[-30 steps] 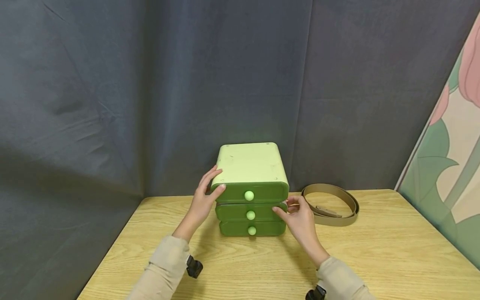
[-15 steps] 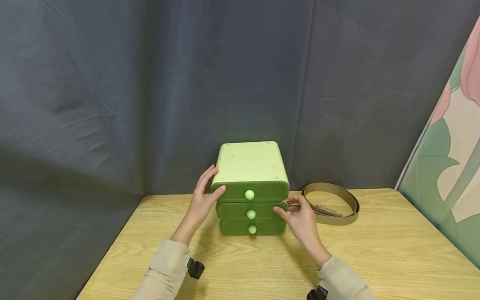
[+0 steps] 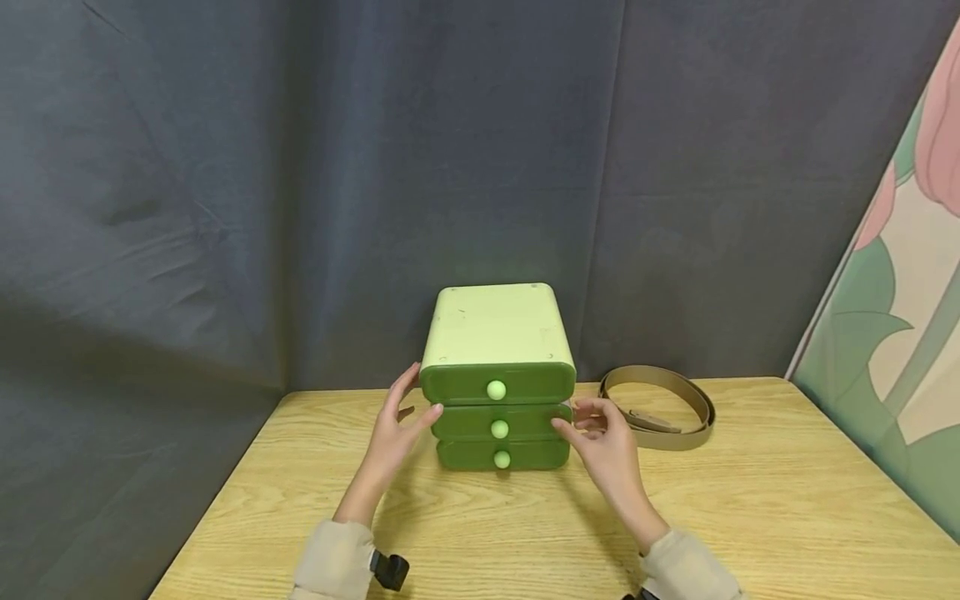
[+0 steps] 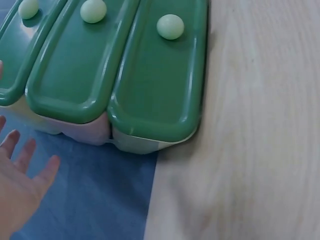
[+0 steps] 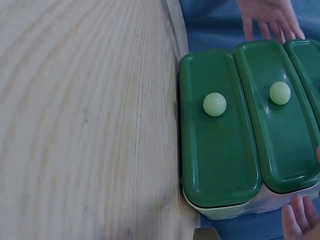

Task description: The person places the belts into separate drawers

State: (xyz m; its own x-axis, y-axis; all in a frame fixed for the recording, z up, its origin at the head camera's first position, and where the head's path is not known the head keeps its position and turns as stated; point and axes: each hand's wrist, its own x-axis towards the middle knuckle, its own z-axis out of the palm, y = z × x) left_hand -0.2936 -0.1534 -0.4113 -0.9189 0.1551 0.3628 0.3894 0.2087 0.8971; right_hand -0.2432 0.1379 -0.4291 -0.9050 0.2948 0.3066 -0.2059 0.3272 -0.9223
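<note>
A small three-drawer storage box (image 3: 495, 325) stands on the table, with a pale green top, dark green drawer fronts and round pale knobs. All drawer fronts sit against the body. At its left side is my left hand (image 3: 390, 437), fingers spread and thumb near the front's left edge; the left wrist view shows a gap between these fingers and the box. My right hand (image 3: 609, 442) is beside the middle drawer (image 3: 465, 423), thumb close to its right edge and fingers loosely bent along the side. Neither hand holds anything.
A coiled brown belt (image 3: 703, 437) lies on the wooden table (image 3: 780, 500), right of the box. Behind the table hangs a dark grey curtain (image 3: 450, 167). A panel with painted flowers (image 3: 922, 317) stands along the right side.
My left hand has come off the box's upper left corner, moving down and outward. My right hand has shifted slightly, its thumb now nearer the middle drawer's edge. The box keeps its place.
</note>
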